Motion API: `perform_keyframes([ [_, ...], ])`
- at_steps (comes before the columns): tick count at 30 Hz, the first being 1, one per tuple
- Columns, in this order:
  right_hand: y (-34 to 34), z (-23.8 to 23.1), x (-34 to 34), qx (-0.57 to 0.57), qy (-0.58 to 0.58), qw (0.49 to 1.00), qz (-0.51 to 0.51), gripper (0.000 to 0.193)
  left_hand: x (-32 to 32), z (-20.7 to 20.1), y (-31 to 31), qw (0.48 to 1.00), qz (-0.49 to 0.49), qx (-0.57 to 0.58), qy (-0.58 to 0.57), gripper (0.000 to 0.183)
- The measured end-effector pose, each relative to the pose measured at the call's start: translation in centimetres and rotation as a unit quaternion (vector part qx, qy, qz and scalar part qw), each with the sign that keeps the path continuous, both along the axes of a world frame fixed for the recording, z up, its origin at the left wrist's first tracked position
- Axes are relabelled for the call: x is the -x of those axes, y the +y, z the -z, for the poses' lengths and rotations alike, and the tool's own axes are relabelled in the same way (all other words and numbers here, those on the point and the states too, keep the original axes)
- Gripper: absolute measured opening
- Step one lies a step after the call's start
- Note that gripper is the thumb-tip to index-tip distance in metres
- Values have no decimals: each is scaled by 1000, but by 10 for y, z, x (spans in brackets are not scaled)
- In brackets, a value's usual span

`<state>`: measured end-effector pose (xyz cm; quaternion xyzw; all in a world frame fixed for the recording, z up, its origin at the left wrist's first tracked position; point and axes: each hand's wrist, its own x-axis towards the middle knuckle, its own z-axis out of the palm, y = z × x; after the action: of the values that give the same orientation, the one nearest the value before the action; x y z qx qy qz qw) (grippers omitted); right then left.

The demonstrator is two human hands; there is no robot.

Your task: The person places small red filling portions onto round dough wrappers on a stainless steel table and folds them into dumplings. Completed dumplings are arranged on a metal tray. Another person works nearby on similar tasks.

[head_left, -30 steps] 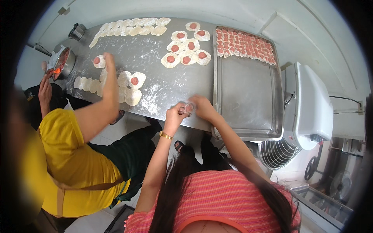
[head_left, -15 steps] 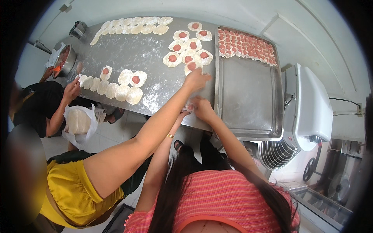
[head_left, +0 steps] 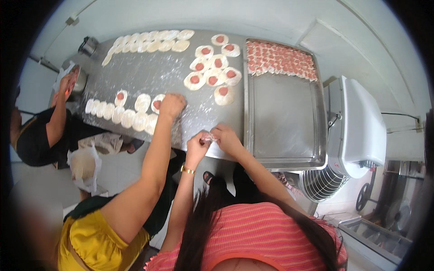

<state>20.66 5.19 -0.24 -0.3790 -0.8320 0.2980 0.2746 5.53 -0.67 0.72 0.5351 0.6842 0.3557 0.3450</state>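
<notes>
At the table's near edge, my left hand (head_left: 197,147), below a gold bracelet, and my right hand (head_left: 226,138) meet with bent fingers round a small dumpling (head_left: 209,137). Its wrapper looks gathered between the fingertips; the fingers hide much of it. Just beyond my hands a round wrapper with reddish filling (head_left: 224,91) lies flat on the steel table (head_left: 190,110). Farther back is a cluster of filled wrappers (head_left: 212,80). To the right of my hands stands a large metal tray (head_left: 285,122), its far end packed with open-topped dumplings (head_left: 281,58).
A co-worker's hand (head_left: 172,105) from a yellow sleeve touches a filled wrapper at left. Plain wrappers lie in rows at the back (head_left: 151,41) and near left (head_left: 122,116). Another person reaches into a steel bowl (head_left: 80,81). A white machine (head_left: 359,126) stands right of the tray.
The yellow-sleeved co-worker's hand has left the nearest filled wrapper and moved left to another. The far-left person's hand has risen to the bowl. My hands stay together, the dumpling now more visible.
</notes>
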Motion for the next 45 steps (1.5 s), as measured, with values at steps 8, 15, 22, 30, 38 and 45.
perform_keyframes([
  [8,122,-20,-123,55,107,951,284,36,-21,5,44,995,-89,-27,46,13],
  [15,216,1,-139,-45,48,921,384,46,-35,8,45,987,-135,-49,73,12],
  [22,231,3,-118,7,75,928,365,54,-32,7,55,973,-218,-5,73,16],
  [30,249,4,-134,-18,-8,953,302,55,-7,12,93,946,-258,-48,188,25],
  [38,240,0,-128,-13,44,936,348,45,-16,3,115,934,-277,8,227,20],
  [45,248,7,-123,-45,50,934,350,44,-4,17,108,961,-270,-20,59,17],
])
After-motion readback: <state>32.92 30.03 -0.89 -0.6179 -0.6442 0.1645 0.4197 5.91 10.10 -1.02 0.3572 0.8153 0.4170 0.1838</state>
